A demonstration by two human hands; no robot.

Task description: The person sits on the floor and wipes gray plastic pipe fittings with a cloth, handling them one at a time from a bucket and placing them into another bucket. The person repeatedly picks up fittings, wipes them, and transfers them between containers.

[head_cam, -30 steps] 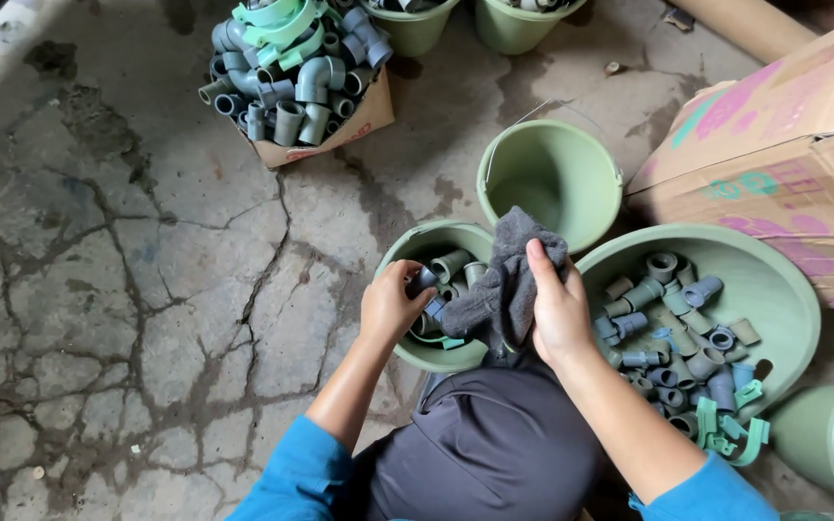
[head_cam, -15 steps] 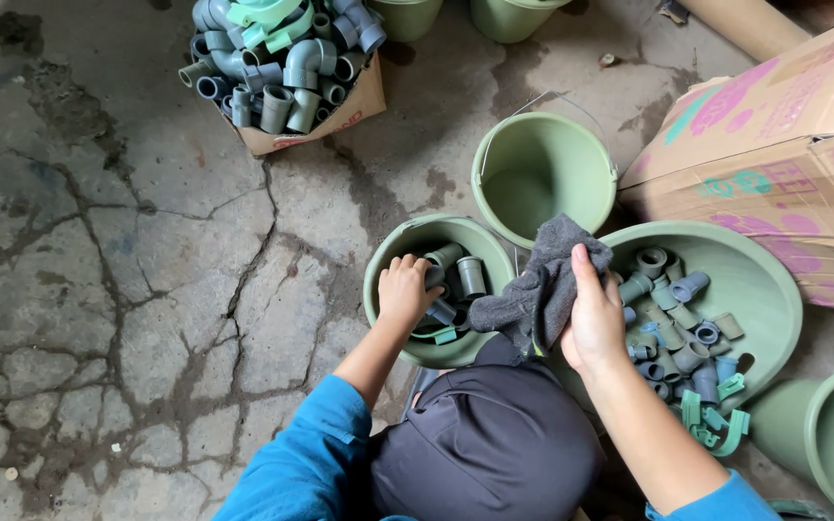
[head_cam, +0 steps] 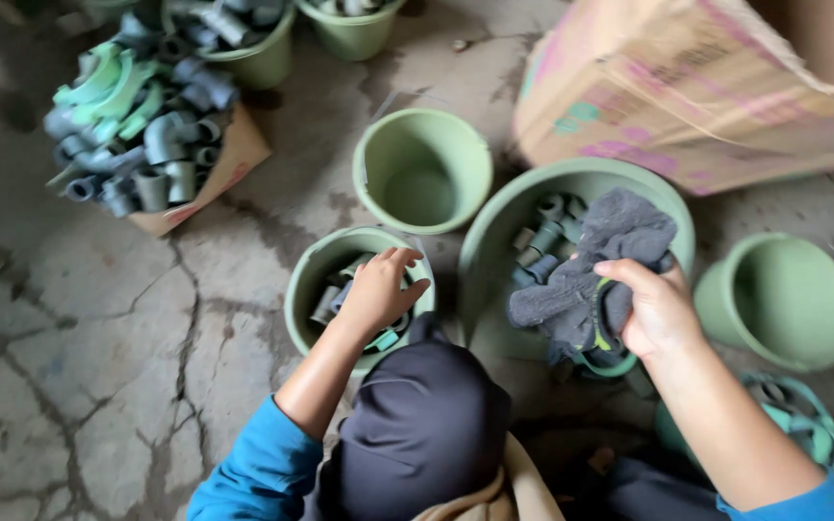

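Observation:
My left hand [head_cam: 378,289] reaches into a small green bucket [head_cam: 309,280] that holds grey and green pipe fittings; its fingers are curled over them, and what it grips is hidden. My right hand [head_cam: 653,309] holds a dark grey cloth [head_cam: 596,260] bunched around a green ring-shaped fitting [head_cam: 602,359]. The cloth hangs over a wide green basin [head_cam: 494,232] with more grey fittings [head_cam: 544,232] inside.
An empty green bucket [head_cam: 424,169] stands behind the small one, another [head_cam: 782,299] at the right. A cardboard tray heaped with fittings [head_cam: 142,125] lies at upper left, a large cardboard box [head_cam: 687,87] at upper right. Teal rings [head_cam: 798,415] lie at lower right. The cracked concrete floor [head_cam: 79,367] spreads left.
The view has shifted closer and to the right. My right hand carried the cloth rightward over the basin, while my left hand stayed in the small bucket.

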